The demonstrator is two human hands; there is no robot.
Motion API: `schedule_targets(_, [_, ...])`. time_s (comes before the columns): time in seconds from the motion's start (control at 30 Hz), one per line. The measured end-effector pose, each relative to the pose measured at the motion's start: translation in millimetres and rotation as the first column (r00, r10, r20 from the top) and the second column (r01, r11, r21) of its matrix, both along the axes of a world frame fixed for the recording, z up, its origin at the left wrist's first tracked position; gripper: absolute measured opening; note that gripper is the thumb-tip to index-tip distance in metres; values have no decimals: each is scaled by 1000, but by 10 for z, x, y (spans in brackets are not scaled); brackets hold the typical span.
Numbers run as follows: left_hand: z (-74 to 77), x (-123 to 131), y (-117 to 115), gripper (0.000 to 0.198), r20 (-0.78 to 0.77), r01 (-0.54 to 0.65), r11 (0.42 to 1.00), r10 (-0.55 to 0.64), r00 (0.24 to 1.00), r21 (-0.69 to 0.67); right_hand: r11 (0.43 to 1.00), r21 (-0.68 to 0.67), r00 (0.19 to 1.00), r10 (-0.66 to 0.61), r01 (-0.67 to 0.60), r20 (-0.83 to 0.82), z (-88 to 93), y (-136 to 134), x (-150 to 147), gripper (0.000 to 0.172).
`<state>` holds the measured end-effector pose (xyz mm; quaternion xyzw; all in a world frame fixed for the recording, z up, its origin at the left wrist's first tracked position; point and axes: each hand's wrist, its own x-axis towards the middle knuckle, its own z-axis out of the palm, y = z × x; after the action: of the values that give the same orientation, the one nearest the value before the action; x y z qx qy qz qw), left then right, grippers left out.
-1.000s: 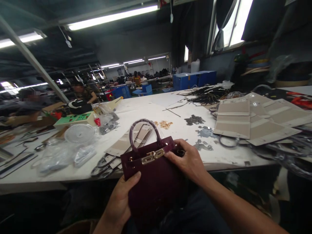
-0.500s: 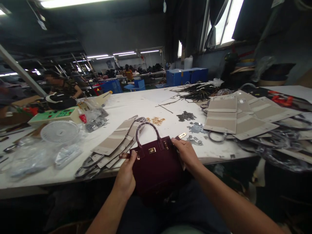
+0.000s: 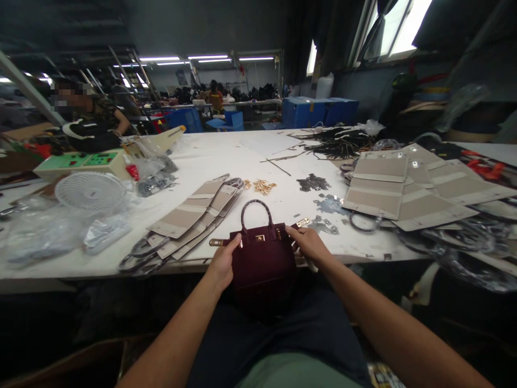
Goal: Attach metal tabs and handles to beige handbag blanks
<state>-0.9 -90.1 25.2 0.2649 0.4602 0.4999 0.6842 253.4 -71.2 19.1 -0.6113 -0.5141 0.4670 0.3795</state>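
A dark burgundy handbag (image 3: 263,264) is held upright over my lap, at the front edge of the table. Its wrapped top handle (image 3: 257,203) stands up, and a gold clasp (image 3: 259,237) shows on the front. My left hand (image 3: 222,264) grips the bag's upper left side, thumb on the front near a gold fitting. On the upper right side, my right hand (image 3: 310,246) pinches the edge. Straps with gold metal ends stick out past both hands. The fingers behind the bag are hidden.
Flat beige bag panels (image 3: 188,209) lie left of the bag, and a larger pile of panels (image 3: 379,183) lies right. Small gold fittings (image 3: 264,187) and dark metal plates (image 3: 313,182) are heaped on the white table (image 3: 226,153). A white fan cover (image 3: 91,192) lies left; a person (image 3: 95,110) sits beyond.
The camera view has tilted down and shifted a little left. The bag appears more upright and its left strap's gold end is now plainer to see. Both hands keep their hold.
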Motion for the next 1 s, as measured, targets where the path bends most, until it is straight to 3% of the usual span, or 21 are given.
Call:
schedule_targets(0.17, [-185,7,147,48,-266,-46,995,66,962,84,995,-90,985,62,-48,160,-104,132,10,52])
schedule_targets(0.27, [-246,-70,272,39,-487,-49,987,118,866,153,989,-128,976,98,-74,193,-71,190,-11,49])
schedule_targets(0.47, [-208,-305,548,27,-872,100,985,74,484,139,971,-190,966,181,-146,183,13,324,-54,46])
schedule_targets(0.57, [-201,-326,637,37,-947,183,980,18,320,80,959,-220,955,220,-176,197,5,417,-69,44])
schedule_targets(0.63, [-219,-299,660,44,-991,269,962,18,132,54,953,-233,941,247,-192,231,12,473,-67,42])
schedule_targets(0.73, [-273,-240,639,46,-984,371,927,112,-136,55,962,-196,932,238,-188,273,93,526,-42,37])
schedule_targets(0.8, [-320,-212,605,40,-964,383,918,185,-191,100,975,-133,941,210,-180,264,208,546,-24,34])
schedule_targets(0.9, [-381,-199,575,32,-940,400,902,265,-213,164,986,-6,984,164,-164,75,444,593,-54,35])
schedule_targets(0.97, [-404,-202,579,31,-935,408,894,289,-207,186,993,62,965,117,-105,-234,597,666,-147,38])
schedule_targets(1.0, [-409,-204,586,30,-936,405,894,292,-199,192,994,80,912,98,-72,-397,657,724,-218,40])
